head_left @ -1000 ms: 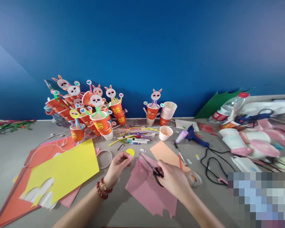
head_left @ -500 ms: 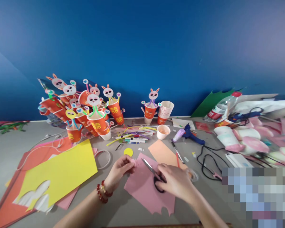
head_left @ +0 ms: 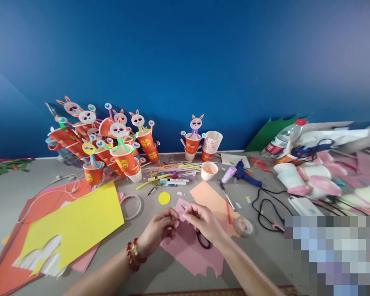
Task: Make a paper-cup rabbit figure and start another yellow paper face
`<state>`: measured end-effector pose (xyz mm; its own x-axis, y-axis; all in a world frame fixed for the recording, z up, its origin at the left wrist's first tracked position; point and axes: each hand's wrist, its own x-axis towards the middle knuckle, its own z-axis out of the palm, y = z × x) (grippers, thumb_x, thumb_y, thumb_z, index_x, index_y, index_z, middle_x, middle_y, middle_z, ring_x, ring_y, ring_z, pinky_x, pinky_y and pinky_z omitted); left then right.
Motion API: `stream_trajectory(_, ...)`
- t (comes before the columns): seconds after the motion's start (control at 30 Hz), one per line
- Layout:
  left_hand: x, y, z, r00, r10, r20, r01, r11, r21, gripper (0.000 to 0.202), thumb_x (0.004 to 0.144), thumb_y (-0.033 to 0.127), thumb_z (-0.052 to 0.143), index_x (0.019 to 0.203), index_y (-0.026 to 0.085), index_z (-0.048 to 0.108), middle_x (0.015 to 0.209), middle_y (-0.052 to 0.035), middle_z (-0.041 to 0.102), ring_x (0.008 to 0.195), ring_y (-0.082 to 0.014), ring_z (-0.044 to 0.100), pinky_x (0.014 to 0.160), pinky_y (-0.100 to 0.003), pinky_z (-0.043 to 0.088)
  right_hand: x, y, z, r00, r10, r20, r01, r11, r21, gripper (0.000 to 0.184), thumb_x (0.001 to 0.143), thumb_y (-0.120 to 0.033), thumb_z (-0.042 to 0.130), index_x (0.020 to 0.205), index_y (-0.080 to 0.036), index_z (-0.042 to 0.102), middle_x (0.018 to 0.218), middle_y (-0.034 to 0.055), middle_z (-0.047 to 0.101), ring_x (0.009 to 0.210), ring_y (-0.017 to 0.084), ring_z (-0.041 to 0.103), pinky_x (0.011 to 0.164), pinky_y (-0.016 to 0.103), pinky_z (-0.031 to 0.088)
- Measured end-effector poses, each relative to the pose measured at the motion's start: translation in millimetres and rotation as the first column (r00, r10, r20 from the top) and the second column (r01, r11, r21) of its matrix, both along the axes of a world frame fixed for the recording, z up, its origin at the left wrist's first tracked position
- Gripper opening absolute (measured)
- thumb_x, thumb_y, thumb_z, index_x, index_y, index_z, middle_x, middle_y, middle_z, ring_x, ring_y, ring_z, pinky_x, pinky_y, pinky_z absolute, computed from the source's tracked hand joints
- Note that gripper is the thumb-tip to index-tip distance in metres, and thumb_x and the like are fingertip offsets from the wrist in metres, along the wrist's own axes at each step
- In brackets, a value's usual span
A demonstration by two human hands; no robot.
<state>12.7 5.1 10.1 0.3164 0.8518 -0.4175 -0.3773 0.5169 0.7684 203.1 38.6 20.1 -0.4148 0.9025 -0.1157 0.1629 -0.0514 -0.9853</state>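
Observation:
My left hand [head_left: 160,228], a red bead bracelet on its wrist, is closed in a pinch on a small pink paper piece [head_left: 181,214]. My right hand [head_left: 205,222] meets it there, fingertips touching the same piece. The black loop of the scissors [head_left: 204,241] hangs under the right hand's fingers, and a bit of blade shows near the fingertips. Both hands hover over a pink paper sheet [head_left: 193,257] with a jagged cut edge, lying on the grey table.
A yellow paper disc [head_left: 164,198], peach paper [head_left: 209,195] and a tape roll [head_left: 243,226] lie close by. Yellow sheet [head_left: 77,226] at left. Rabbit-topped orange cups [head_left: 111,148], stacked cups [head_left: 211,146], markers [head_left: 172,177], a glue gun [head_left: 243,172] with its cable, and a bottle [head_left: 280,142] stand behind.
The scissors were open and cutting at the pink sheet; now their blades are drawn in under the right hand. The right hand has moved left to meet the left hand at the small pink piece.

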Motion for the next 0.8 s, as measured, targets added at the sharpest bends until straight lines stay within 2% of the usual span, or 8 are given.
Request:
stream_trajectory(0.23, 17, 2, 2.6, 0.997, -0.051, 0.050, 0.053, 0.997, -0.048, 0.031, 0.078, 0.044, 0.074, 0.078, 0.018, 0.057, 0.061, 0.0041, 0.053, 0.047, -0.0061, 0.044, 0.044, -0.019, 0.027, 0, -4, -3.5, 1.000, -0.012, -0.004, 0.012, 1.000, -0.014, 0.036, 0.085, -0.052, 0.065, 0.074, -0.019, 0.057, 0.062, -0.0048, 0.050, 0.052, 0.009, 0.040, 0.049, 0.021, 0.032)
stream_trajectory(0.4, 23, 3, -2.2, 0.997, -0.037, -0.066, 0.037, 0.999, 0.002, 0.039, 0.073, 0.047, 0.081, 0.077, 0.019, 0.054, 0.054, 0.0086, 0.048, 0.039, -0.0023, 0.031, 0.042, -0.020, 0.011, 26, 5, 6.0, 0.997, -0.067, 0.048, 0.062, 0.992, 0.107, 0.032, 0.089, -0.049, 0.064, 0.078, -0.019, 0.065, 0.070, -0.0002, 0.061, 0.064, 0.015, 0.056, 0.059, 0.025, 0.043)
stream_trajectory(0.47, 22, 4, -4.7, 0.997, -0.028, -0.067, 0.027, 1.000, -0.012, 0.040, 0.071, 0.048, 0.082, 0.077, 0.019, 0.054, 0.054, 0.0085, 0.049, 0.039, -0.0021, 0.032, 0.042, -0.019, 0.013, 55, 20, 10.8, 0.934, -0.349, 0.071, 0.308, 0.892, 0.330, 0.029, 0.089, -0.050, 0.065, 0.086, -0.021, 0.066, 0.080, 0.0038, 0.068, 0.075, 0.020, 0.063, 0.066, 0.028, 0.050)
stream_trajectory(0.5, 22, 4, -5.7, 0.998, -0.022, -0.065, 0.021, 1.000, -0.023, 0.041, 0.070, 0.048, 0.083, 0.077, 0.019, 0.055, 0.054, 0.0082, 0.050, 0.039, -0.0020, 0.034, 0.042, -0.018, 0.015, 72, 30, 12.0, 0.836, -0.549, 0.025, 0.491, 0.767, 0.414, 0.030, 0.087, -0.051, 0.067, 0.090, -0.022, 0.065, 0.087, 0.0060, 0.069, 0.080, 0.022, 0.065, 0.069, 0.030, 0.052)
stream_trajectory(0.53, 22, 4, -6.5, 0.998, -0.018, -0.063, 0.016, 0.999, -0.034, 0.041, 0.069, 0.048, 0.084, 0.076, 0.018, 0.055, 0.054, 0.0078, 0.051, 0.039, -0.0021, 0.035, 0.042, -0.018, 0.016, 88, 41, 11.9, 0.761, -0.648, -0.017, 0.587, 0.679, 0.440, 0.033, 0.087, -0.053, 0.066, 0.098, -0.022, 0.062, 0.098, 0.0085, 0.068, 0.087, 0.023, 0.065, 0.075, 0.033, 0.054)
stream_trajectory(0.6, 23, 4, -7.9, 0.998, -0.017, -0.066, 0.014, 0.999, -0.042, 0.041, 0.069, 0.048, 0.084, 0.075, 0.018, 0.056, 0.055, 0.0074, 0.052, 0.039, -0.0023, 0.037, 0.041, -0.018, 0.018, 116, 65, 7.8, 0.682, -0.730, -0.053, 0.667, 0.590, 0.455, 0.045, 0.085, -0.056, 0.066, 0.112, -0.022, 0.055, 0.117, 0.0132, 0.063, 0.099, 0.026, 0.064, 0.084, 0.040, 0.054)
stream_trajectory(0.7, 25, 3, -10.9, 0.997, -0.023, -0.077, 0.021, 0.999, -0.025, 0.041, 0.070, 0.050, 0.083, 0.075, 0.019, 0.056, 0.055, 0.0072, 0.053, 0.037, -0.0025, 0.037, 0.038, -0.018, 0.017, 136, 96, -4.9, 0.714, -0.700, -0.022, 0.636, 0.635, 0.438, 0.060, 0.071, -0.060, 0.074, 0.113, -0.021, 0.057, 0.122, 0.0144, 0.063, 0.107, 0.030, 0.064, 0.089, 0.045, 0.054)
stream_trajectory(0.8, 25, 1, -15.9, 0.997, -0.019, -0.076, 0.019, 1.000, -0.001, 0.041, 0.072, 0.050, 0.081, 0.075, 0.019, 0.055, 0.055, 0.0070, 0.054, 0.037, -0.0028, 0.038, 0.038, -0.018, 0.019, 136, 113, -15.3, 0.789, -0.614, 0.017, 0.558, 0.729, 0.397, 0.053, 0.069, -0.060, 0.075, 0.102, -0.020, 0.062, 0.105, 0.0107, 0.071, 0.098, 0.029, 0.069, 0.087, 0.044, 0.055)
